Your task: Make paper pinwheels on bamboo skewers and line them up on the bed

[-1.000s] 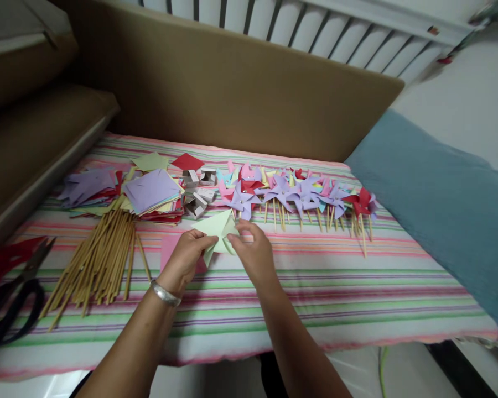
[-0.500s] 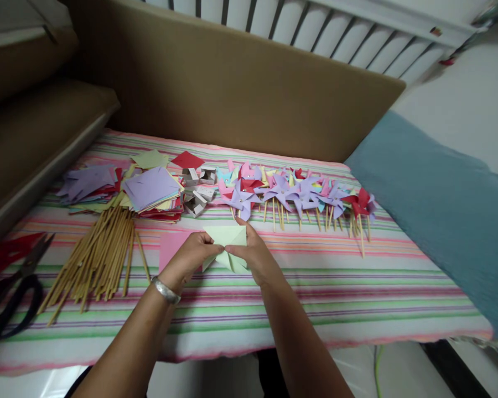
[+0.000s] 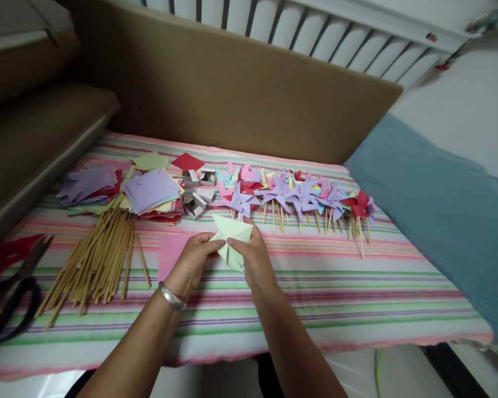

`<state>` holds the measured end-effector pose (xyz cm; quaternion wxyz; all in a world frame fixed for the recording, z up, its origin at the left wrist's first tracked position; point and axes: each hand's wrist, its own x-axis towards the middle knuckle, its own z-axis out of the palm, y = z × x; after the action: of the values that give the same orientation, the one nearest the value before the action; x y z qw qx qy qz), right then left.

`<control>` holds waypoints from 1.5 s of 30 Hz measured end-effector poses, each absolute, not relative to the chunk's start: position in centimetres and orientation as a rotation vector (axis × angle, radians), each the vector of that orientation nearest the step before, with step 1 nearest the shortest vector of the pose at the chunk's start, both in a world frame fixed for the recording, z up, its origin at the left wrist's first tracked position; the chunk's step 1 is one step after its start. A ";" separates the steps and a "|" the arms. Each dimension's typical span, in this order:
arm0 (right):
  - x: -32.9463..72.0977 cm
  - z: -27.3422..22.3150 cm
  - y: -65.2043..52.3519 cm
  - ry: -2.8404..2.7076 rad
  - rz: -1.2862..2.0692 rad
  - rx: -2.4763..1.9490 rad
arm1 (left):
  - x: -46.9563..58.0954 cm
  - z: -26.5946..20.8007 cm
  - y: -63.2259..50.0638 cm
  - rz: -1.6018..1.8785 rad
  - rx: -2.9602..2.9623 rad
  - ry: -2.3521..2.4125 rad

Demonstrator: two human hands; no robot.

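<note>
A pale green paper square (image 3: 231,228), partly folded into a pinwheel, is held up between both hands above the striped cloth. My left hand (image 3: 196,255) is closed on its left side, thumb pressed near the middle. On the right side my right hand (image 3: 255,254) grips it, its thumb also at the centre and the index finger behind the edge. The fingers under the paper are hidden. A pink paper sheet (image 3: 171,253) lies flat just left of my left hand. Beyond the hands stand small open grey boxes (image 3: 196,204), their contents too small to tell.
Finished pinwheels (image 3: 282,192) on sticks lie in a row at the back right. Bamboo sticks (image 3: 99,257) are heaped at left, below stacked coloured paper squares (image 3: 151,190). Scissors (image 3: 20,287) and red paper (image 3: 8,257) lie far left. A brown board (image 3: 232,88) closes the back.
The green paper has turned and another of its corners is now bent in to the centre. Both hands have shifted slightly right, still holding it.
</note>
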<state>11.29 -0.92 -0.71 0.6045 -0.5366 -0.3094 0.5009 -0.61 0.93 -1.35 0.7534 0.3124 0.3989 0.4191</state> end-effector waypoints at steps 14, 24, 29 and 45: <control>12.6 -1.0 -2.3 -1.735 0.438 -1.329 | -5.0 -0.6 3.5 1.006 0.500 0.943; 12.7 -0.6 -1.6 -1.705 0.749 -1.225 | -4.8 -0.6 3.3 0.901 0.647 0.899; 12.5 -0.7 -1.3 -1.467 0.916 -1.280 | -4.1 -0.4 2.9 0.877 0.722 0.918; 11.4 -0.8 -0.9 -1.023 1.051 -1.445 | -2.1 -0.8 2.0 0.949 0.808 0.942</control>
<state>11.44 -0.94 -0.81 0.5154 -0.6015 -0.4258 0.4373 -2.12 2.00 -0.79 0.7099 0.3643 0.4247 0.4277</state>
